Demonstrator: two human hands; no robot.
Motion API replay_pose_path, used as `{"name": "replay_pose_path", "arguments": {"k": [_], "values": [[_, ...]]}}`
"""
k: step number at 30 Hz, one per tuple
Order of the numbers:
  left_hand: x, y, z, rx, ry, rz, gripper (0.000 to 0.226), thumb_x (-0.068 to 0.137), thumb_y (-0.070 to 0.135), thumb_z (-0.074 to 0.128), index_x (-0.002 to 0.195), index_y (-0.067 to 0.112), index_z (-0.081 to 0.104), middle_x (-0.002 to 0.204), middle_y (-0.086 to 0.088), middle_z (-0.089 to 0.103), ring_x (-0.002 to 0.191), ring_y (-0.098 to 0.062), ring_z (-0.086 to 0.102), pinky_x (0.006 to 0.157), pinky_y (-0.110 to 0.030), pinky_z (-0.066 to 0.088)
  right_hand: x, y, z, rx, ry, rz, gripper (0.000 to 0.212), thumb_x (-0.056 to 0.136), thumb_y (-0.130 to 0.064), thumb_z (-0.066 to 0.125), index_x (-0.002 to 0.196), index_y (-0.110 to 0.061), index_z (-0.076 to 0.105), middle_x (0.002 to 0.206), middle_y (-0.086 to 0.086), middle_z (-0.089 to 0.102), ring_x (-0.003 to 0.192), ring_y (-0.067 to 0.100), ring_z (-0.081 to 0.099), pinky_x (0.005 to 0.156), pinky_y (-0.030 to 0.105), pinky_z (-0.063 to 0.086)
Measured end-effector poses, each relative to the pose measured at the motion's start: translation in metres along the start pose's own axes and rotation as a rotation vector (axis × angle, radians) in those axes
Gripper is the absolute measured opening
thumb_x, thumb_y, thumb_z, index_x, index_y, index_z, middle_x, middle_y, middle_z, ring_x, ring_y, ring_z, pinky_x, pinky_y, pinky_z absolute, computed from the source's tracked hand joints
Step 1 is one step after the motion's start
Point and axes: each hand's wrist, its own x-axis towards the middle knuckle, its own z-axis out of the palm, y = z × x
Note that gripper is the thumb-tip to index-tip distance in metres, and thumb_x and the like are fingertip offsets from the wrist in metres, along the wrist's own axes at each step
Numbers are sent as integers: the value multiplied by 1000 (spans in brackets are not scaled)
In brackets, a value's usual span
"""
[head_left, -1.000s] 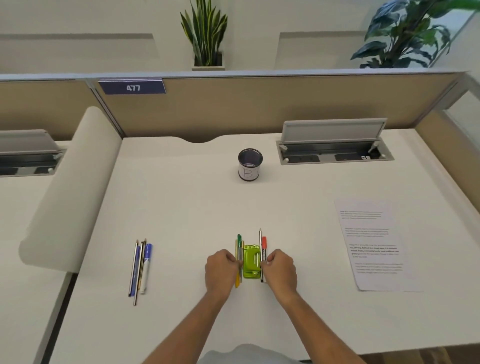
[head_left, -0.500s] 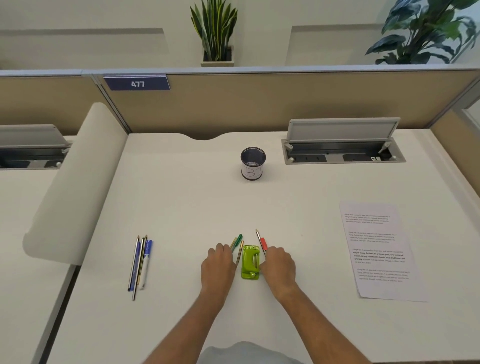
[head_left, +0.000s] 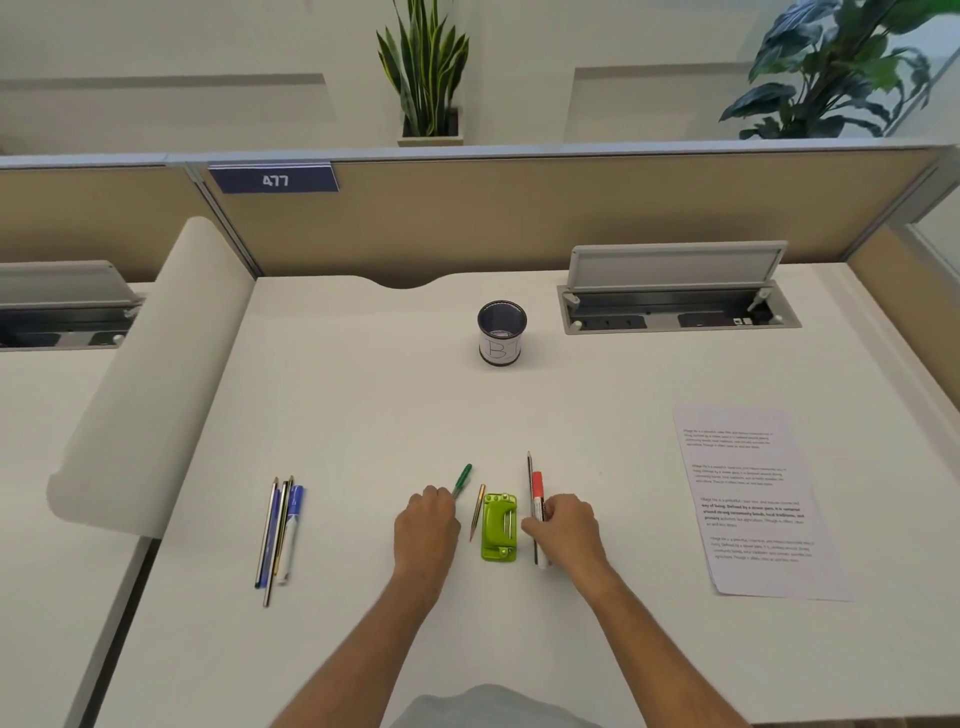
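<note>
Left hand (head_left: 426, 525): fingers curled round the green pen (head_left: 462, 480), near desk (head_left: 363, 395) front. Right hand (head_left: 563, 525): fingers curled on the red-capped marker (head_left: 537, 499) (dark pencil (head_left: 529, 467) alongside), just right of the green hole punch (head_left: 500, 527). Yellow pencil (head_left: 477, 512) lies loose left of the punch.

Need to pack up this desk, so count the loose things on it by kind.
Pens, pencils, markers: 8 (left pile looks like 4, though they overlap; plus green pen, pencil, dark pencil, red marker)
Green punch: 1
Cup: 1
Sheet: 1
Total: 11
</note>
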Motion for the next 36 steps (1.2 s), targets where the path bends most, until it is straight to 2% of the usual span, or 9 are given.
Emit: {"name": "replay_pose_path", "arguments": {"k": [4, 7, 9, 12, 16, 19, 26, 30, 36], "values": [[-3, -16, -4, -262, 16, -120, 11, 95, 16, 64, 92, 8, 72, 91, -5, 73, 85, -26, 69, 70, -35, 53, -19, -21, 1, 268, -30, -4, 30, 87, -14, 80, 65, -13, 60, 65, 4, 64, 60, 25, 72, 52, 33, 62], [-14, -41, -13, -554, 71, -223, 6, 87, 16, 78, 83, 12, 78, 70, 8, 69, 66, -8, 64, 59, -19, 44, -38, -45, 15, 405, -90, -1, 21, 89, -8, 77, 71, -11, 68, 70, 8, 70, 61, 28, 77, 50, 36, 65], [-22, -65, -23, -647, 105, -260, 4, 85, 16, 81, 82, 15, 79, 66, 13, 69, 66, 0, 64, 60, -14, 41, -49, -62, 31, 441, -144, 2, 17, 90, -7, 75, 74, -6, 67, 71, 11, 69, 58, 27, 74, 50, 36, 65], [-34, -116, -39, -746, 150, -349, 5, 86, 15, 83, 82, 16, 79, 70, 9, 74, 71, -8, 70, 64, -18, 48, -63, -87, 64, 444, -246, 4, 24, 91, -7, 73, 71, -7, 61, 66, 9, 67, 55, 27, 73, 56, 44, 68], [-46, -193, -53, -781, 163, -470, 3, 89, 13, 83, 87, 12, 80, 76, -1, 78, 75, -20, 75, 76, -34, 61, -76, -119, 111, 346, -334, -22, 19, 90, -14, 73, 77, -7, 61, 74, 13, 70, 66, 37, 78, 58, 42, 68], [-50, -243, -57, -779, 165, -517, 4, 90, 11, 81, 86, 9, 80, 76, -4, 79, 74, -25, 76, 77, -38, 63, -80, -140, 146, 271, -369, -50, 19, 88, -19, 74, 79, -9, 61, 76, 12, 68, 63, 26, 73, 54, 36, 65], [-41, -293, -47, -743, 109, -543, 6, 91, 16, 80, 85, 15, 79, 76, -1, 77, 73, -17, 73, 61, -25, 51, -77, -181, 207, 99, -335, -40, 31, 83, -25, 75, 69, -17, 49, 66, 5, 62, 57, 23, 68, 54, 36, 60], [-33, -296, -41, -701, 80, -548, 5, 90, 18, 78, 85, 16, 79, 78, 2, 76, 74, -15, 71, 60, -25, 49, -78, -193, 224, 26, -269, -43, 38, 79, -27, 72, 62, -21, 38, 64, 4, 54, 53, 26, 57, 55, 36, 47], [-25, -290, -40, -676, 76, -465, 12, 92, 29, 84, 88, 19, 79, 75, 10, 73, 73, -9, 71, 62, -23, 51, -77, -204, 240, -57, -218, -76, 28, 80, -26, 74, 68, -20, 49, 69, 5, 63, 58, 24, 59, 58, 36, 53]]}}
